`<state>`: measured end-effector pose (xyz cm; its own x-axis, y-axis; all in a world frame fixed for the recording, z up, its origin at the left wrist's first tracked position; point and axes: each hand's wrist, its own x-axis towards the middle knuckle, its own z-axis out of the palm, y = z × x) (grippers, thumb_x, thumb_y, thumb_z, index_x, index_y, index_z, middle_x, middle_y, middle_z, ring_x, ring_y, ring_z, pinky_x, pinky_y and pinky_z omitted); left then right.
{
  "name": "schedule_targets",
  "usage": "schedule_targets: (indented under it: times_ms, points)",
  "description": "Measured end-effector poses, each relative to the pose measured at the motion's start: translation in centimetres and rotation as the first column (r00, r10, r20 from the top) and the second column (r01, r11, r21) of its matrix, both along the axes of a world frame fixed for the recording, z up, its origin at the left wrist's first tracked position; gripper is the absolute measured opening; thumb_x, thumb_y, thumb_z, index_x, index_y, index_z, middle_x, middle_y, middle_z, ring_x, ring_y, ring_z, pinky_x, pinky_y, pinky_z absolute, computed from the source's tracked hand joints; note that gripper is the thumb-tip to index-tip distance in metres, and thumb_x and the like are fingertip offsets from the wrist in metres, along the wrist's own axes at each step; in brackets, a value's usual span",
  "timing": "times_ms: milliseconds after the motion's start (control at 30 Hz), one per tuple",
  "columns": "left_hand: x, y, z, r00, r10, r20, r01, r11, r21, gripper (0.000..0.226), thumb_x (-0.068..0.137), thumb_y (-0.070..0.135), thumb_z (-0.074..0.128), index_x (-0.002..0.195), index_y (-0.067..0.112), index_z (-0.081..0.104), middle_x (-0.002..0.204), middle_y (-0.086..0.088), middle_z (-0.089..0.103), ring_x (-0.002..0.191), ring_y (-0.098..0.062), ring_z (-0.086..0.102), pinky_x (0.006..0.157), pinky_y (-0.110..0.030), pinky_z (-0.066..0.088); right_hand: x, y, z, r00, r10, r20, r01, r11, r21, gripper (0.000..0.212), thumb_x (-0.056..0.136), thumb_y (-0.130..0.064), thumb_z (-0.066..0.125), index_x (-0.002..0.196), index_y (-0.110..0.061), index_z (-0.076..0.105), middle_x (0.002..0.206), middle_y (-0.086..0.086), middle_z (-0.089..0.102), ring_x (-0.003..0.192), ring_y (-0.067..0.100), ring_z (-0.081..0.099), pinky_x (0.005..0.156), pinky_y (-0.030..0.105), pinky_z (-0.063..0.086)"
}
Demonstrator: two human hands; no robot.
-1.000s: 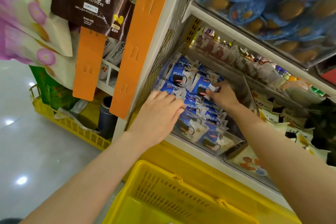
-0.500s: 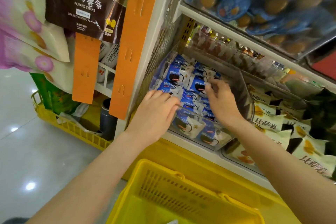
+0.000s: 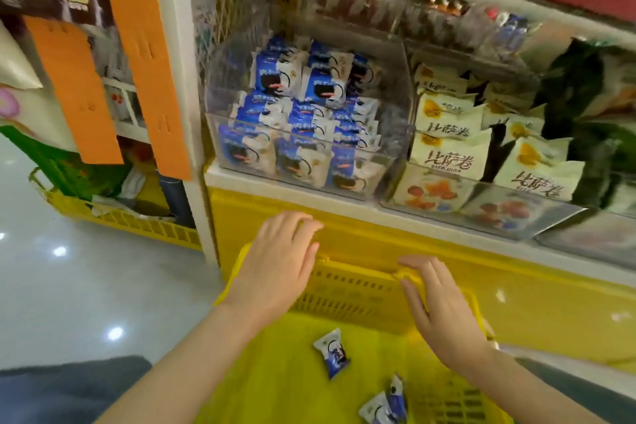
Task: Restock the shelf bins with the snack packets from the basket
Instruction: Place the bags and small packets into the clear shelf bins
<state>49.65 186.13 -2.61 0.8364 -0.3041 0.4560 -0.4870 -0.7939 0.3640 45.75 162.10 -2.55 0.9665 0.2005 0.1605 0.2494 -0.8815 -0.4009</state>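
basket (image 3: 361,291) | left hand (image 3: 278,265) palm-down over rim | right hand (image 3: 444,313) palm-down over rim

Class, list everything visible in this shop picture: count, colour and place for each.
basket: one, yellow, below the shelf
loose snack packets: three, blue and white, on the basket floor
clear bin: one, transparent, shelf left, full of blue-and-white packets
cream packets: many, cream and yellow, bin to its right
orange strips: two, orange, hanging left of the shelf
second basket: one, yellow, floor at left
hands: two, bare, left hand and right hand open over the basket's far rim
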Motion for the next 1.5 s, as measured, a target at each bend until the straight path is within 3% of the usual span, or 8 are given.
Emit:
schedule_targets:
  times_ms: [133,267,500,633,900,1033,1300,1500]
  points:
    - [-1.1,-3.2,-6.8,0.922,-0.063,-0.383,0.118,0.985,0.122,0.034,0.098,0.029,0.039,0.128,0.018,0.047,0.128,0.0,0.047,0.118,-0.019,0.044,0.101,-0.034,0.032,-2.2,-3.7,-8.3,0.934,-0.117,-0.338,0.074,0.988,-0.138,0.035,0.098,-0.03,0.042,0.131,-0.018,0.043,0.128,-0.002,0.047,0.123,0.013,0.044,0.098,0.017,0.032]
    - [-1.2,-5.0,-14.0,0.782,-0.039,-0.623,0.188,0.966,0.175,0.037,0.099,0.032,0.036,0.133,0.019,0.04,0.132,0.0,0.044,0.119,-0.017,0.043,0.1,-0.03,0.034,-3.9,-5.8,-15.4,0.682,-0.239,-0.691,0.19,0.97,-0.148,0.049,0.098,-0.03,0.044,0.142,-0.015,0.027,0.146,0.004,0.032,0.129,0.017,0.04,0.101,0.022,0.033]
    - [-0.3,-7.0,-23.1,0.533,0.074,-0.843,0.11,0.982,0.156,0.044,0.096,0.028,0.045,0.136,0.011,0.038,0.138,-0.01,0.043,0.122,-0.025,0.044,0.099,-0.034,0.037,-5.4,-6.4,-23.7,0.397,-0.314,-0.863,0.452,0.885,-0.114,0.06,0.091,-0.012,0.06,0.139,0.001,0.027,0.142,0.019,0.034,0.13,0.032,0.038,0.095,0.024,0.045]
    - [0.5,-8.4,-26.5,0.404,0.111,-0.908,0.078,0.985,0.155,0.055,0.093,0.028,0.052,0.141,0.011,0.031,0.144,-0.011,0.038,0.129,-0.026,0.039,0.104,-0.035,0.033,-5.9,-6.1,-26.0,0.42,-0.399,-0.815,0.503,0.85,-0.157,0.059,0.092,-0.026,0.058,0.139,-0.004,0.029,0.14,0.016,0.035,0.129,0.029,0.038,0.106,0.036,0.034]
    - [-1.4,-11.9,-29.0,0.241,0.067,-0.968,-0.031,0.998,0.061,0.065,0.074,0.024,0.077,0.128,0.006,0.045,0.131,-0.013,0.047,0.119,-0.026,0.046,0.092,-0.03,0.038,-6.5,-4.6,-27.4,0.35,-0.295,-0.889,0.673,0.74,0.019,0.061,0.082,-0.009,0.07,0.133,-0.006,0.037,0.122,0.012,0.057,0.094,0.013,0.054,0.073,0.017,0.047]
    - [-4.0,-11.8,-28.9,0.161,-0.02,-0.987,-0.142,0.989,-0.043,0.051,0.073,0.015,0.077,0.115,0.002,0.052,0.119,-0.013,0.054,0.105,-0.026,0.054,0.073,-0.023,0.038,-7.2,-4.0,-27.5,0.333,-0.199,-0.922,0.588,0.808,0.037,0.067,0.073,-0.021,0.08,0.127,-0.009,0.041,0.117,0.007,0.059,0.093,0.013,0.055,0.068,0.013,0.042]
    - [-6.8,-8.7,-27.8,0.06,-0.037,-0.998,-0.498,0.865,-0.062,0.028,0.08,0.004,0.068,0.107,0.004,0.064,0.109,-0.012,0.066,0.088,-0.015,0.058,0.067,-0.017,0.042,-7.1,-2.8,-26.6,0.421,-0.248,-0.872,0.507,0.862,0.0,0.044,0.086,-0.023,0.067,0.123,-0.009,0.05,0.117,0.008,0.061,0.101,0.021,0.059,0.075,0.022,0.044]
    - [-7.0,-8.9,-25.5,0.015,-0.121,-0.993,-0.58,0.808,-0.107,0.019,0.088,0.005,0.058,0.106,0.01,0.057,0.103,0.0,0.06,0.091,-0.015,0.056,0.069,-0.019,0.042,-5.3,-2.3,-22.6,0.552,-0.195,-0.811,0.662,0.693,0.285,0.032,0.091,-0.012,0.058,0.119,-0.012,0.041,0.106,0.008,0.06,0.085,0.012,0.058,0.06,0.008,0.045]
